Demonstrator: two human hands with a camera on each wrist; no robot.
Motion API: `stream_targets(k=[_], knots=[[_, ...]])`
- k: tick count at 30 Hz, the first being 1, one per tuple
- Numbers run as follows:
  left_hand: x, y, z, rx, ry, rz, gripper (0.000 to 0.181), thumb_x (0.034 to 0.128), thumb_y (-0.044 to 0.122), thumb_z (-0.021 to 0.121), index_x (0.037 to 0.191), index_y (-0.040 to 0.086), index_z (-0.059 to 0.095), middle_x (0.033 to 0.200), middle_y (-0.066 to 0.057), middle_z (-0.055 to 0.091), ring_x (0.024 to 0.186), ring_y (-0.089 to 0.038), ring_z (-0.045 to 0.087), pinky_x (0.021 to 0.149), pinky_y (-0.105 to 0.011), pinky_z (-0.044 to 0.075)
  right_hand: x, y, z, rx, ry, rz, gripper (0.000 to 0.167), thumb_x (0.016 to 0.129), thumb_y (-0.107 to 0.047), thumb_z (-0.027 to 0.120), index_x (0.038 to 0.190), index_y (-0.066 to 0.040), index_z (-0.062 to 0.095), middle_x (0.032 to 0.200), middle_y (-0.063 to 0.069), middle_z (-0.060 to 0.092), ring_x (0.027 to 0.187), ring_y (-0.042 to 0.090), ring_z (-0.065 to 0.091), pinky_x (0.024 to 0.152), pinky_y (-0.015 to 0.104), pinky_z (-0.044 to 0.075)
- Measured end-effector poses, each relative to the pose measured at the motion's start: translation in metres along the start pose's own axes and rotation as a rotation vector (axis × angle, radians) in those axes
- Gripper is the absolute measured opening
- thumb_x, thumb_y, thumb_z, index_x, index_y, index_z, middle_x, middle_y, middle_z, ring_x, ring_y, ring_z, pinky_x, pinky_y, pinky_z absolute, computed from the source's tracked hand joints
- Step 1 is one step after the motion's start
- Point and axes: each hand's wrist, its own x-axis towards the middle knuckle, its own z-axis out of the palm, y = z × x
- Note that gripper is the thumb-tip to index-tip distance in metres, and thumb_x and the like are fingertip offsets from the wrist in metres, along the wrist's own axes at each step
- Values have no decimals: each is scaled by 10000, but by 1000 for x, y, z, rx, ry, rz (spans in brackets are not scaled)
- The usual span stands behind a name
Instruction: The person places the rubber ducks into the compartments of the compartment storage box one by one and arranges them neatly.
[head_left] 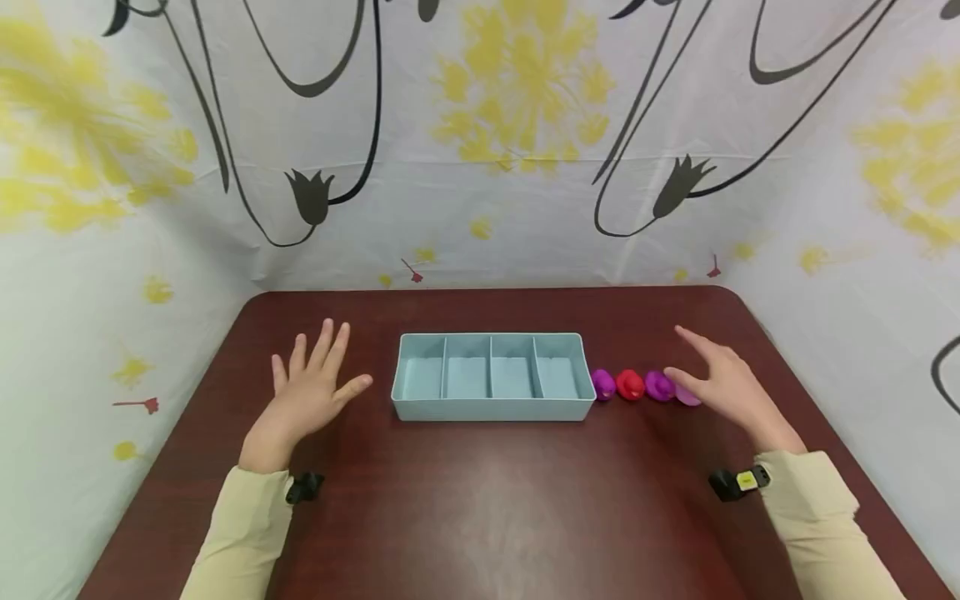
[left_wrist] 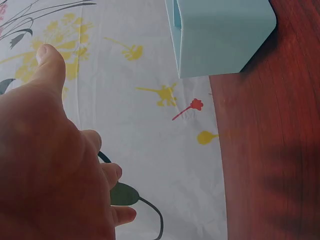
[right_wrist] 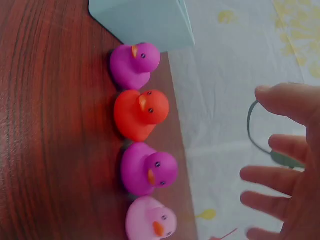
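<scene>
Left hand (head_left: 303, 402): fingers spread, released, left of tray (head_left: 493, 410) | right hand (head_left: 731, 390): fingers extended, released, near pink duck (right_wrist: 143, 218) | red duck (right_wrist: 135, 116) sits between purple ducks (right_wrist: 142, 170)!

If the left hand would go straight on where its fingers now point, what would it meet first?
Probably the patterned cloth beyond the table, passing left of the pale blue tray; the height of the left hand is hard to judge.
</scene>
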Motion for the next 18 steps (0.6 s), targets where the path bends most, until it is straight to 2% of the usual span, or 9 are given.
stream_targets(k=[6, 18], knots=[[1, -4, 6, -12, 2, -6, 883, 932, 609, 431, 1547, 201, -54, 1610, -117, -91, 1423, -492, -120, 1040, -710, -144, -3, 17, 5, 47, 30, 34, 689, 890, -393, 660, 1446, -84, 398, 1394, 272, 452, 1243, 518, 395, 913, 658, 350], [3, -7, 15, -41, 10, 8, 818, 959, 528, 455, 1552, 154, 32, 1610, -144, -38, 1424, -501, -48, 1053, -714, -100, -2, 39, 17, 85, 79, 53, 568, 870, -370, 692, 1335, -82, 539, 1342, 255, 516, 1243, 485, 423, 928, 639, 354]])
